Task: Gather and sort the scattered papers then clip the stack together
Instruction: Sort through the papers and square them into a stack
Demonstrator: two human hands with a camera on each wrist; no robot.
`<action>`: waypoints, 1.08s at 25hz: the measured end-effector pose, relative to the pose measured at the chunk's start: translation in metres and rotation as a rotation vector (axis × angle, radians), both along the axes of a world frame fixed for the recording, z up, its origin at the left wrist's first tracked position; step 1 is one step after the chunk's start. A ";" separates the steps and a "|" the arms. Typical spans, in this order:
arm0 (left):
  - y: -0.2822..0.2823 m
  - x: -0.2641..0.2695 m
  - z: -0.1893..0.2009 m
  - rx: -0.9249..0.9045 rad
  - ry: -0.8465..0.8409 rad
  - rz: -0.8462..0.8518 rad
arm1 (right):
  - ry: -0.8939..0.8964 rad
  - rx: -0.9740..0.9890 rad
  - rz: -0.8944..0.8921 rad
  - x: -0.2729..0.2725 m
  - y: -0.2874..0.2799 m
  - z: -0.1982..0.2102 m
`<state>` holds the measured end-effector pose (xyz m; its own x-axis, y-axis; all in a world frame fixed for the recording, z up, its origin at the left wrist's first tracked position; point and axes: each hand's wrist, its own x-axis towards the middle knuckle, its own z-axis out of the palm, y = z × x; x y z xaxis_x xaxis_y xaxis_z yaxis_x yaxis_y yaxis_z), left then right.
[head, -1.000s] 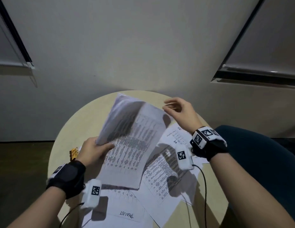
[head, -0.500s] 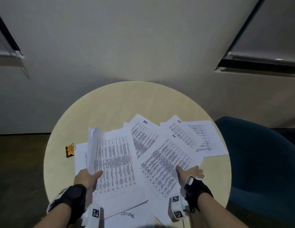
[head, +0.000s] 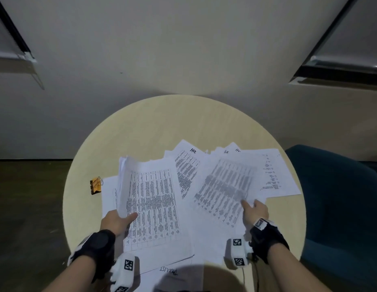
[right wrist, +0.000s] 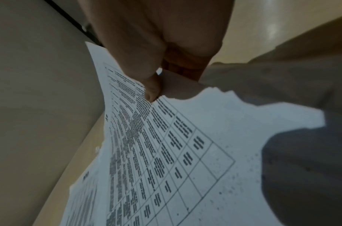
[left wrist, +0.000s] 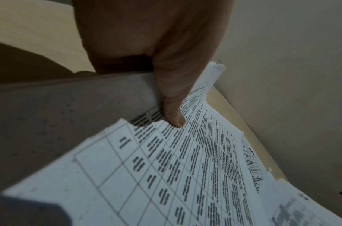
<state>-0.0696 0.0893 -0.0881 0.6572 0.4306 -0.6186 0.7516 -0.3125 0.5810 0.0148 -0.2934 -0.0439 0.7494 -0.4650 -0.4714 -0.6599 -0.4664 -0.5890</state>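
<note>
While the left hand (head: 116,221) pinches the gathered stack (head: 151,205) low on the worktop (head: 141,127), the right hand (head: 255,210) pinches a loose sheet (head: 223,190); gathering continues, and next that sheet needs squaring onto the stack.

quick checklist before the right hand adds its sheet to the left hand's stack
1. Left hand holds the gathered stack: ok, thumb on top.
2. Right hand has a hold on the loose sheet: ok, thumb pinches its near edge.
3. Only one sheet is in that pinch: cannot tell.
4. Stack edges squared: not ok, its far left corner fans out.
5. Other papers gathered: not ok, several lie spread on the table.
6. Binder clip within reach: ok, left of the stack on the table.
</note>
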 end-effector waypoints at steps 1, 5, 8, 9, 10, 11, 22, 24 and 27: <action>0.001 0.000 -0.001 0.000 0.001 -0.005 | -0.021 0.036 -0.041 0.006 -0.011 0.005; 0.004 -0.001 -0.001 -0.028 0.005 -0.025 | -0.106 0.204 -0.142 0.024 -0.049 0.030; 0.006 -0.002 -0.001 -0.042 0.006 -0.063 | -0.113 0.489 -0.156 0.025 -0.056 0.044; 0.006 -0.002 -0.001 -0.050 0.006 -0.063 | -0.129 0.626 -0.171 0.025 -0.056 0.048; 0.006 -0.002 -0.001 -0.056 0.005 -0.059 | -0.128 0.719 -0.176 0.024 -0.056 0.050; 0.007 -0.002 -0.001 -0.057 0.005 -0.054 | -0.114 0.769 -0.186 0.021 -0.052 0.052; 0.007 -0.004 -0.005 -0.033 -0.005 -0.089 | 0.157 0.186 0.016 -0.007 -0.019 0.011; 0.008 -0.004 -0.005 -0.022 0.001 -0.107 | 0.218 0.254 0.016 -0.012 -0.020 0.007; 0.009 -0.004 -0.003 -0.035 0.007 -0.098 | 0.367 0.202 0.186 -0.020 -0.007 0.007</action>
